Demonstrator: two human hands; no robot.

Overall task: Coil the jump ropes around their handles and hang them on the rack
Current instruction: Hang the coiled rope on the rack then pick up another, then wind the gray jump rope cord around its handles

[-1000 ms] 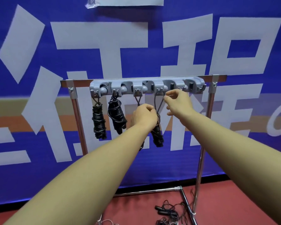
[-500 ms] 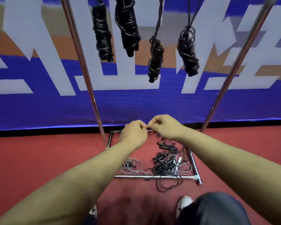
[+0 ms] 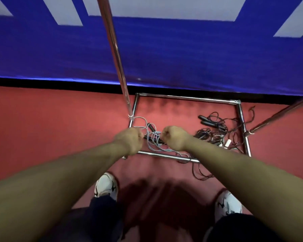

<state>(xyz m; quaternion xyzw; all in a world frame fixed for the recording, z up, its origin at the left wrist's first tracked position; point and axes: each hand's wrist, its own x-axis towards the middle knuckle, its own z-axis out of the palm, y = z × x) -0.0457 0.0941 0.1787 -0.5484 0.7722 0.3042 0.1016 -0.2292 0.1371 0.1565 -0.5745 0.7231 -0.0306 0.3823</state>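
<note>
Left hand [image 3: 129, 139] and right hand [image 3: 173, 137], fingers curled, reach low over the grey rope [image 3: 153, 137] (grip on it cannot be told), presumably to lift it for coiling.

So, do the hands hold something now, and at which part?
It cannot be told surely. Both the left hand and right hand are curled at the grey jump rope on the floor, but the grasp itself is hidden.

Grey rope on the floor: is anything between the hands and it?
Nothing visible. The left hand and right hand hang with curled fingers right over the grey rope, inside the rack's base frame. Whether they already grip it cannot be told. The black rope tangle lies apart, to the right.
</note>
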